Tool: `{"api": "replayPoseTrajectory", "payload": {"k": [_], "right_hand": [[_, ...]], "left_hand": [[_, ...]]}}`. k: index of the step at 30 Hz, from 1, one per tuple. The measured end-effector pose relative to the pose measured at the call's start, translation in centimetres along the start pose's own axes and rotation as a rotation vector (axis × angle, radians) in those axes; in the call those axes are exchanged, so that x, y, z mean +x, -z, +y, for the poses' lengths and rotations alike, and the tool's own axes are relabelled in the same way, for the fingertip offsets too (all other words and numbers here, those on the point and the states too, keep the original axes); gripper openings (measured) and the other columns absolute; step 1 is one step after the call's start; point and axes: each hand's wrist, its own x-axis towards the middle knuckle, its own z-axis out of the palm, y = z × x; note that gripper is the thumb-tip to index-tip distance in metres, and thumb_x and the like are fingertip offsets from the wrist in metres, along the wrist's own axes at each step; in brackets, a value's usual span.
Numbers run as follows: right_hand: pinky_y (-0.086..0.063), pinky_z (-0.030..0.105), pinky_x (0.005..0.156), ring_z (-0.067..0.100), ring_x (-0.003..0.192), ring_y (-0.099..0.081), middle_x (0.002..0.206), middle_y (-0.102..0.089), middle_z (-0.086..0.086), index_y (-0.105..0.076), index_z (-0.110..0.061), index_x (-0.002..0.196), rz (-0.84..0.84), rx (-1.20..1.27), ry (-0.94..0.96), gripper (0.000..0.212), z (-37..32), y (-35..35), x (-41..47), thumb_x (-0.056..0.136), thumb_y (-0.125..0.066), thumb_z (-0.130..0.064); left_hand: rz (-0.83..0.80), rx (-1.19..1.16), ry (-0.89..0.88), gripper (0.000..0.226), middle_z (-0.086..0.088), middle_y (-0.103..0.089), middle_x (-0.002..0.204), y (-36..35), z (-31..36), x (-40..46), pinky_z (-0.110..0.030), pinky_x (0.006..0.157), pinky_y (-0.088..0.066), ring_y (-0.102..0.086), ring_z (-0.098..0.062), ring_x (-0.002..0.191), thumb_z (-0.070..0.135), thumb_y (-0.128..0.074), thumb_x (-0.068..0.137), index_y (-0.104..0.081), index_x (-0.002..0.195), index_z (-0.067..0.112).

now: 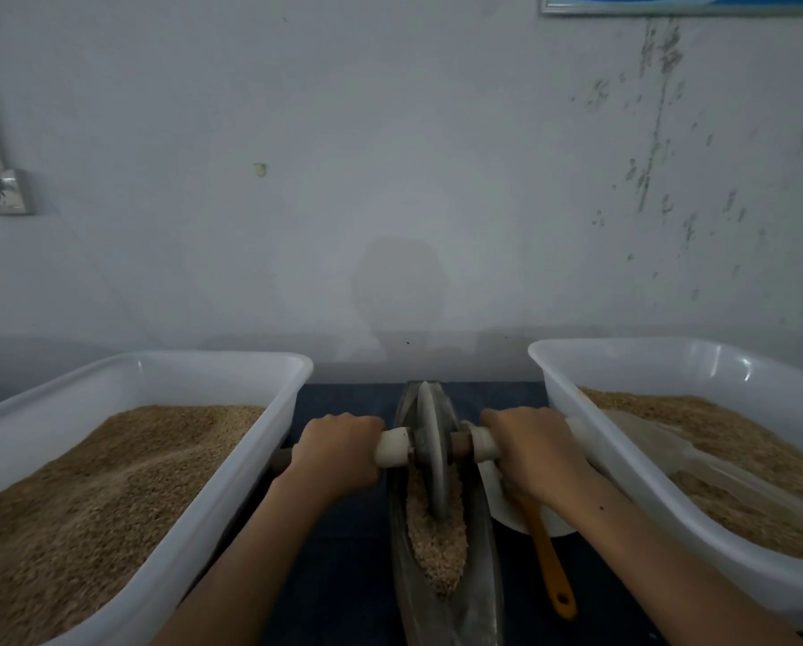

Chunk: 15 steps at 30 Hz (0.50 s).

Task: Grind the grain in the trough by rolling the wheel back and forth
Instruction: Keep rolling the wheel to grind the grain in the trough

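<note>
Two forearms come into the view from the lower edge, both bare — no sleeve, no cuff is seen on either one. The left hand and the right hand wear no glove. No ring shows on the fingers that can be seen, and no watch or band on the wrists. On the right forearm, some way back from the wrist, there is one small dark dot — a mole or a speck, I cannot tell which. The nails are hidden, so nothing can be said about them.
</note>
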Motion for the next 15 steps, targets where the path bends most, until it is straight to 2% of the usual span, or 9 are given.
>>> {"api": "replayPoseTrajectory", "payload": {"k": [5, 10, 15], "right_hand": [[-0.039, 0.028, 0.071, 0.020, 0.095, -0.060, 0.104, -0.063, 0.002, -0.057, -0.021, 0.102, -0.115, -0.048, 0.017, 0.016, 0.0, 0.7, 0.0, 0.087, -0.057, -0.016], [-0.045, 0.027, 0.073, 0.019, 0.093, -0.062, 0.104, -0.065, 0.004, -0.063, -0.018, 0.110, -0.365, -0.026, 0.037, 0.025, 0.5, 1.7, 0.1, 0.085, -0.063, -0.024], [-0.045, 0.027, 0.070, 0.019, 0.088, -0.062, 0.099, -0.064, 0.003, -0.064, -0.019, 0.106, -0.356, -0.044, 0.028, 0.022, 0.4, 1.6, 0.1, 0.085, -0.060, -0.020]], "left_hand": [[-0.134, -0.036, -0.038, 0.039, 0.001, -0.063, 0.112, 0.4, -0.6, -0.1, -0.031, 0.078, -0.042, -0.060, -0.019, 0.100, 0.034, -0.065, 0.081, -0.052, 0.117, 0.026], [-0.341, -0.114, -0.061, 0.042, -0.002, -0.062, 0.116, 1.2, -0.5, -0.1, -0.029, 0.078, -0.041, -0.059, -0.020, 0.103, 0.031, -0.068, 0.080, -0.056, 0.120, 0.023], [-0.335, -0.151, -0.046, 0.039, -0.002, -0.064, 0.113, 1.1, -0.6, -0.2, -0.032, 0.080, -0.044, -0.059, -0.021, 0.101, 0.033, -0.068, 0.079, -0.059, 0.116, 0.024]]}}
